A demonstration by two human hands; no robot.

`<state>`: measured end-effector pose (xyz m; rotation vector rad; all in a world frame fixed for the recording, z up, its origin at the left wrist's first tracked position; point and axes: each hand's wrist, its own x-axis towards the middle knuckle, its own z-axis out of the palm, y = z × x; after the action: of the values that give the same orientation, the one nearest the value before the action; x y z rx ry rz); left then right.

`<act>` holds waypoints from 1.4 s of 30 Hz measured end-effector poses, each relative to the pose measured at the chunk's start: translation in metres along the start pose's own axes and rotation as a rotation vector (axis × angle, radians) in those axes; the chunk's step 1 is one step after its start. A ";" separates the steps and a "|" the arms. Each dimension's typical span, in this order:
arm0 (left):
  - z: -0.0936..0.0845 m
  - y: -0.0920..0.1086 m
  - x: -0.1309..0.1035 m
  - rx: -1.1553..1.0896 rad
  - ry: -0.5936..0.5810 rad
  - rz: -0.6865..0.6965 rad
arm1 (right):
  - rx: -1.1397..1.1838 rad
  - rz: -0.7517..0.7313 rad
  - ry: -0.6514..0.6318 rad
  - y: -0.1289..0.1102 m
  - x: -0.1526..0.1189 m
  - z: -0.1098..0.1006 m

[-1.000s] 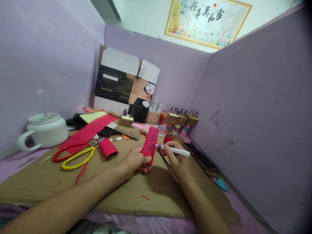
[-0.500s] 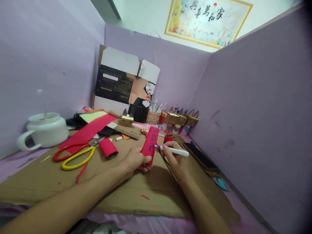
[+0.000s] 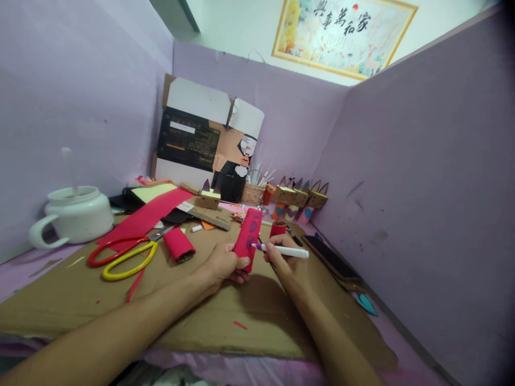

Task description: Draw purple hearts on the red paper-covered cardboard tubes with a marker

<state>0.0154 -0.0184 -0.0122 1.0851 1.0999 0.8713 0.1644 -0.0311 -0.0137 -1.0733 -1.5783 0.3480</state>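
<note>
Between the thumb and fingers of my left hand is a flat red paper-covered tube, tilted upward, with purple rounded shapes down its face. My right hand grips a white marker with a purple tip end. The marker's tip meets the lower purple shape on the tube, or lies just over it. Behind my right hand stands another red tube, partly hidden. A third red tube lies left of my left hand, its open end toward me.
Red-and-yellow scissors lie on the cardboard sheet, near a white mug. A phone lies at the right. At the back are several cardboard animal figures, a basket of sticks and an unfolded box.
My right hand has moved the marker tip slightly left and down on the tube. The lower purple shape looks more filled in. My left hand and its tube stay in place.
</note>
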 end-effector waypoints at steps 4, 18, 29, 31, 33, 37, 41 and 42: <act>0.000 0.002 -0.001 0.006 -0.009 0.006 | -0.029 0.004 -0.050 0.000 -0.001 0.000; -0.001 -0.001 0.001 -0.017 -0.008 -0.010 | 0.047 -0.045 0.071 0.000 0.005 -0.002; -0.001 0.000 0.001 -0.026 -0.007 -0.006 | 0.022 -0.011 0.024 0.003 0.003 -0.002; -0.001 0.000 0.001 -0.021 -0.002 -0.012 | 0.024 -0.009 0.017 0.002 0.002 -0.002; 0.000 0.001 0.000 -0.016 0.006 -0.014 | 0.025 -0.012 0.014 0.003 0.002 -0.001; 0.000 0.001 0.000 -0.010 0.004 -0.013 | 0.031 0.008 -0.005 0.003 0.000 0.000; 0.000 0.001 0.000 -0.010 -0.004 -0.009 | 0.011 0.023 -0.051 0.000 0.000 -0.001; 0.000 0.001 0.001 -0.008 -0.007 -0.006 | -0.004 0.020 -0.062 0.000 0.000 -0.002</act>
<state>0.0151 -0.0176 -0.0116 1.0764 1.0928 0.8658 0.1657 -0.0322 -0.0130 -1.0911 -1.6245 0.3949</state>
